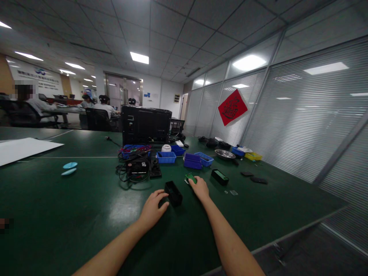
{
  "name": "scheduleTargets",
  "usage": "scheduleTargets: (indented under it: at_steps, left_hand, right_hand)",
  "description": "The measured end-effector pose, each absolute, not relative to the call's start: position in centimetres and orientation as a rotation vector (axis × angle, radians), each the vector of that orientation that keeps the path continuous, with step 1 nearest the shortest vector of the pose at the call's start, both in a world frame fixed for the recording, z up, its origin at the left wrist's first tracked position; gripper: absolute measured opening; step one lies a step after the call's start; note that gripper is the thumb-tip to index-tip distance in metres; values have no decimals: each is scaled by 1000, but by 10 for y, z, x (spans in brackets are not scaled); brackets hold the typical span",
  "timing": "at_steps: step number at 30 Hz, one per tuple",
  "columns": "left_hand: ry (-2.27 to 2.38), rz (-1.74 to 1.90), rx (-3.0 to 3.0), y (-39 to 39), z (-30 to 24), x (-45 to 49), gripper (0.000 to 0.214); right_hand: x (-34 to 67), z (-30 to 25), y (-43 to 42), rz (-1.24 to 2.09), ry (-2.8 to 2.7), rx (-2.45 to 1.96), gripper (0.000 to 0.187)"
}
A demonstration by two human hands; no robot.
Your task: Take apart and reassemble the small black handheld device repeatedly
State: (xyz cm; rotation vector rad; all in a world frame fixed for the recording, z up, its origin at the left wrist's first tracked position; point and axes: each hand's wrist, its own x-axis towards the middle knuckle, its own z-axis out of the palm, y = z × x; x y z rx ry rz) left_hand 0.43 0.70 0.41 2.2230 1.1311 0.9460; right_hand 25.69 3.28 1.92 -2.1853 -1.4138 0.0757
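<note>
A black open-topped rectangular box stands on the green table, its inside dark and facing up. Beside its left wall is my left hand, thumb and fingers apart; the fingertips reach the box's edge, and I cannot tell whether they press on it. Just right of the box, my right hand has its fingers closed on a green circuit board, and something white shows under the board's near edge. Farther right lies a second black box with a green board inside it.
Small clear pieces and flat black parts lie on the right. Behind are blue bins, a steel bowl, a cabled device and a monitor. Light-blue dishes sit left. People are seated in the background.
</note>
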Motion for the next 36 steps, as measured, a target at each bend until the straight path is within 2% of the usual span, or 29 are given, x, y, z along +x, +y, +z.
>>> scheduleTargets:
  at_steps: [36]
  left_hand:
    - [1102,868,2263,7,4,6,30]
  right_hand:
    - [259,21,33,37,-1435,-2161,44]
